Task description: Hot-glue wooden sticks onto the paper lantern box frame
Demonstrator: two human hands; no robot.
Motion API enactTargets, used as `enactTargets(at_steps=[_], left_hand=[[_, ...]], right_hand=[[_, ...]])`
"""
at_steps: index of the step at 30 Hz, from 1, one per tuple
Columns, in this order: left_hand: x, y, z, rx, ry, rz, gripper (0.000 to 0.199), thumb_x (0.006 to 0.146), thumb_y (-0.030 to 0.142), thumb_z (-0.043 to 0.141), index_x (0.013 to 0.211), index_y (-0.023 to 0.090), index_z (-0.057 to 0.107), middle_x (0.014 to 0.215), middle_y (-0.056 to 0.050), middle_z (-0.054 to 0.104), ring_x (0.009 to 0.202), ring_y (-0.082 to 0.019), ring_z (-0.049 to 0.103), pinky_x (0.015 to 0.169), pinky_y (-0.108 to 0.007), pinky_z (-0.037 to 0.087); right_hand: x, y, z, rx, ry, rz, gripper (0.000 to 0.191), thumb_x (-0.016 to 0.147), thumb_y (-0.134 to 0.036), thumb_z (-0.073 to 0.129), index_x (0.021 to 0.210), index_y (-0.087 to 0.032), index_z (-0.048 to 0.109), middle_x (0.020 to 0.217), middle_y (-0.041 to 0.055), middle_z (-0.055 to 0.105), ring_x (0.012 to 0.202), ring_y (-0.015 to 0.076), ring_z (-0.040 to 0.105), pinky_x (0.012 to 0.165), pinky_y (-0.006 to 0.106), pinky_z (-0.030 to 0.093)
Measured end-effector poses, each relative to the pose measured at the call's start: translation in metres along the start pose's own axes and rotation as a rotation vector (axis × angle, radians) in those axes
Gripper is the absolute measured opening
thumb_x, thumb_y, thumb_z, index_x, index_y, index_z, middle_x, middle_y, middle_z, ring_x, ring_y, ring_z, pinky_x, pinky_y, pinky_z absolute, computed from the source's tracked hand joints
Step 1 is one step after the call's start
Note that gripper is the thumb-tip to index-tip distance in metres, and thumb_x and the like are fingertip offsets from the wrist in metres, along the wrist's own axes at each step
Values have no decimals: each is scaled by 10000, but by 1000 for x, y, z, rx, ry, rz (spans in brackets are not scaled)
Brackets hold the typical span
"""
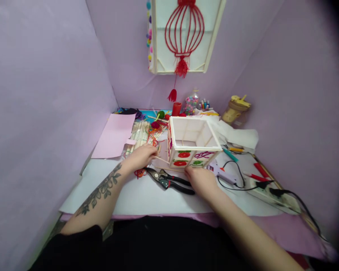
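An open box (196,147) with white edges stands on the table, red and green round decorations on its front side. My left hand (144,155) is to its left, fingers closed on a thin wooden stick (161,160) that reaches toward the box's lower corner. At the lower front edge of the box is my right hand (202,181), its fingers curled; what they hold, if anything, is hidden. Between the hands lie black-handled cutting pliers (166,179). Another thin stick (171,169) rests between the pliers and the box.
A purple-white glue gun (224,175) with its cord lies right of the box, beside a power strip (274,195). Pink paper (115,135) and a bundle of sticks (140,131) are on the left. A decorated lantern (161,41) hangs above; a lidded cup (235,111) stands behind.
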State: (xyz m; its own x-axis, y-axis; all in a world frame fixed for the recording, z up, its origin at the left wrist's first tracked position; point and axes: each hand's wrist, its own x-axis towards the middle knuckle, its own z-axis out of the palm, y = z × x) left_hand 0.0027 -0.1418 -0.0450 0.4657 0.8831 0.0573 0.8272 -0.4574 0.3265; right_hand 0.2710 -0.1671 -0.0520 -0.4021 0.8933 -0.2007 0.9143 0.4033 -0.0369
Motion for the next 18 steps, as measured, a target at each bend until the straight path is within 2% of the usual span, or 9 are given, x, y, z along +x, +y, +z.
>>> enactTargets(at_steps=[5,10,15,18], left_hand=[[-7,-4,2,14,63,-57,160,897,166,486,891,184,645,927,-79,671,917,-238,595,821,-346,448],[-8,3,6,47,137,-93,196,939,212,477,977,173,665,1011,-106,668,991,-263,575,882,-382,427],[-15,2,0,88,169,-113,188,931,175,489,930,176,677,977,-101,673,1011,-277,557,914,-419,399],[-17,-6,2,83,179,-117,240,904,94,465,970,177,681,1020,-104,675,1026,-276,562,916,-436,405]], right_hand=[[16,-6,0,-51,-79,-67,278,942,-164,426,1041,-129,683,940,191,742,888,296,721,746,370,537],[17,3,-6,-90,-148,-112,288,951,-177,416,1080,-112,665,955,211,735,899,311,719,750,390,537],[-6,16,-15,-119,-153,-68,280,973,-224,382,1043,-126,634,862,183,731,795,309,719,670,373,507],[-27,27,-17,-37,-159,-70,221,976,-255,389,991,-173,594,795,93,709,740,238,686,655,311,465]])
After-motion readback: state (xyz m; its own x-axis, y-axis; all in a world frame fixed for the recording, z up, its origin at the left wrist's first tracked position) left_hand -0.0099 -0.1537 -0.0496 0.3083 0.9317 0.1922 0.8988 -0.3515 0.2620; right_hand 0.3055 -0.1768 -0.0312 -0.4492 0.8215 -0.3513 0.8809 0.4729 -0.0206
